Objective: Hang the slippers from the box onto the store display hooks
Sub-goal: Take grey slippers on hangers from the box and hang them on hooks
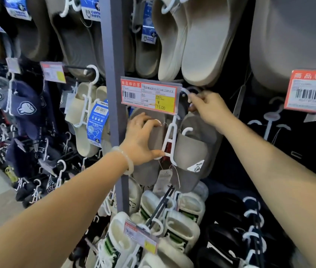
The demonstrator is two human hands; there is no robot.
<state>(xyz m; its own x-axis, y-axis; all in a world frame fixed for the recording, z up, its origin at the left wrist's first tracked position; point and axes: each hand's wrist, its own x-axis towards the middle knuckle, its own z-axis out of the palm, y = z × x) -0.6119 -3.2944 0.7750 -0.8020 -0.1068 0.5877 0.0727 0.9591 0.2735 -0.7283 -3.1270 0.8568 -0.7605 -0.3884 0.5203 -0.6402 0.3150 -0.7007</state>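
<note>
Both hands work at the middle of the frame. The left hand (140, 139), a pale translucent bangle (124, 159) on its wrist, curls round the left shoe of a pair of grey fabric slippers (187, 151), thumb at the lower edge of the white plastic slipper hanger (169, 140) and fingers over the top of the shoe. The right hand (209, 109), just right of centre, pinches the curved white top of that hanger between thumb and fingertips; the hanger's loop rises just behind the red-and-white price label with a yellow 15.00 patch (150, 94). Whether the loop already sits on a display hook cannot be told, since the label and the fingers cover that spot. The grey pair hangs toes down, with a small white triangular logo patch on the right shoe and a paper tag on a thin string dangling below.

A grey vertical metal post (112, 74) runs down just left of the held pair. Beige foam slides (188, 41) hang in the upper middle of the frame, white slippers with green stripes (180, 227) fill the lower middle, and navy fabric slippers with a white badge (26, 108) hang at the left.
</note>
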